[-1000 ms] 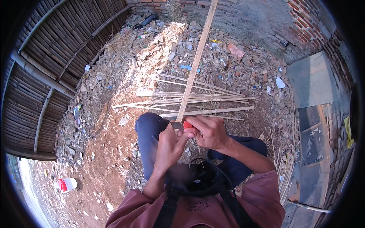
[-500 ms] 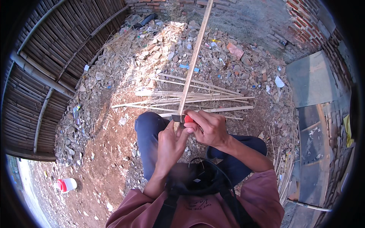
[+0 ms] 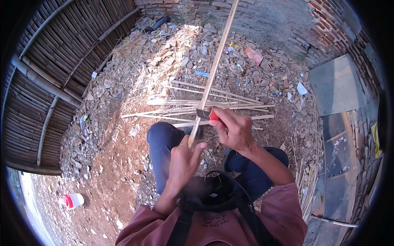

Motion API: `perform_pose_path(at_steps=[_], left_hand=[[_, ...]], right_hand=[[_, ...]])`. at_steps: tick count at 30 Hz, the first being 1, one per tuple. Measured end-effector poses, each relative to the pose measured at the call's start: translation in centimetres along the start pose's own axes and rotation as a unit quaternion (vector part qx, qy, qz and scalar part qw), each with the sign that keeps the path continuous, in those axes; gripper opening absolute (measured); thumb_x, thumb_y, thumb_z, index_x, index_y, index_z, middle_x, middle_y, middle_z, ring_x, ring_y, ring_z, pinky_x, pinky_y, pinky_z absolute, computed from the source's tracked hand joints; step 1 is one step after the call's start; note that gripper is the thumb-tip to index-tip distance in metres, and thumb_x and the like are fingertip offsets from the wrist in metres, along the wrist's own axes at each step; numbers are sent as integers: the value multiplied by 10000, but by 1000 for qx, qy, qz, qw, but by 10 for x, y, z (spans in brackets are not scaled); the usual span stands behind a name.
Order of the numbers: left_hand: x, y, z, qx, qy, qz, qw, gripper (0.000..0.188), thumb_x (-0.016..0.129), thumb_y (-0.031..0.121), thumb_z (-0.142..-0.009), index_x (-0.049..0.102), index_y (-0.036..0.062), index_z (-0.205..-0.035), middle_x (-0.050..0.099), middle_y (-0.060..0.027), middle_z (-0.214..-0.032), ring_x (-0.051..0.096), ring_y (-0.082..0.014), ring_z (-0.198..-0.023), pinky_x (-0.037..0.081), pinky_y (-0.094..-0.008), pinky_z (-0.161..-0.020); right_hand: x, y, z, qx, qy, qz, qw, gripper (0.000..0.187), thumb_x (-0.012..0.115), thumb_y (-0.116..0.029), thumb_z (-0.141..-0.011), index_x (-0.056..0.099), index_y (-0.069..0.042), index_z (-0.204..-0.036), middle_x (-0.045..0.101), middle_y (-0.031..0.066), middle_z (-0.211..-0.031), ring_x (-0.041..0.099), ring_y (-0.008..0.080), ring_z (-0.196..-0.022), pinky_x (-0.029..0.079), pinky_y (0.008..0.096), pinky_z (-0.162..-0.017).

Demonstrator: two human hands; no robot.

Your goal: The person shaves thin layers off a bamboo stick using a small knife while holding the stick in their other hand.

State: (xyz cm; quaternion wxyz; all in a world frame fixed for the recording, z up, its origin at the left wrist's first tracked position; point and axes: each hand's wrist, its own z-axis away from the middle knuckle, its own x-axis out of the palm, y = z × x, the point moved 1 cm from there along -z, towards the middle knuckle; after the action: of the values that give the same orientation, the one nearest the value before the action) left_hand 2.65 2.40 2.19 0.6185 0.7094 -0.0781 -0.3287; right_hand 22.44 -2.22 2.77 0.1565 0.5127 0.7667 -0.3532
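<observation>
A long, pale bamboo strip slants up from my lap toward the brick wall. My left hand grips its near end, thumb raised alongside it. In my right hand is a short knife with a red handle and a dark, wide blade. The blade lies across the strip a little above my left hand, touching it. Beyond my hands, several cut bamboo strips lie in a loose, crossing pile on the ground. My fingers partly hide the knife handle.
My bent knees flank the work. Rubble and scraps cover the ground up to a brick wall. A bamboo-slat wall stands left, with a white container with a red lid nearer me. Boards lean at the right.
The knife and my right hand have slid up the strip, away from my left hand. The strip's far end has swung slightly right. My left hand has stayed nearly in place.
</observation>
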Motion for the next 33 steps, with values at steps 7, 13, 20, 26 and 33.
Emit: perform_pose_path(at_steps=[7,13,20,26,33], left_hand=[[-1,-10,21,-24,-44,-27,998,478,745,315,-1035,443,37,-789,409,-73,-583,341,-158,-577,370,-371,-530],[-2,-16,35,-40,-76,-38,996,406,735,282,-1040,504,9,-848,447,-103,-598,392,-178,-567,394,-379,-540],[-8,-41,57,-47,-105,-79,990,379,714,307,-1049,566,-18,-923,503,-141,-597,436,-253,-539,419,-415,-555],[-20,-40,67,-85,-143,-88,982,396,706,329,-1049,595,-46,-983,537,-203,-620,500,-367,-546,442,-453,-585],[-31,-60,87,-76,-158,-86,981,452,704,382,-1045,588,-45,-954,573,-250,-670,580,-505,-664,456,-485,-614]], right_hand=[[-26,44,-23,46,61,13,997,243,726,-222,-1016,746,-32,-1166,790,116,-921,761,241,-697,567,354,-590],[-37,59,-33,82,89,9,993,250,722,-215,-1020,751,-16,-1168,789,123,-902,747,223,-684,560,333,-602],[-46,107,-41,179,99,6,979,365,643,-338,-1083,748,3,-1162,646,69,-681,560,149,-555,425,321,-553],[-51,156,-42,224,131,40,965,374,619,-366,-1093,754,-34,-1199,612,50,-666,527,134,-562,395,321,-546],[-56,231,-32,360,182,-14,915,397,585,-384,-1102,751,-52,-1243,690,135,-805,640,184,-712,517,357,-726]])
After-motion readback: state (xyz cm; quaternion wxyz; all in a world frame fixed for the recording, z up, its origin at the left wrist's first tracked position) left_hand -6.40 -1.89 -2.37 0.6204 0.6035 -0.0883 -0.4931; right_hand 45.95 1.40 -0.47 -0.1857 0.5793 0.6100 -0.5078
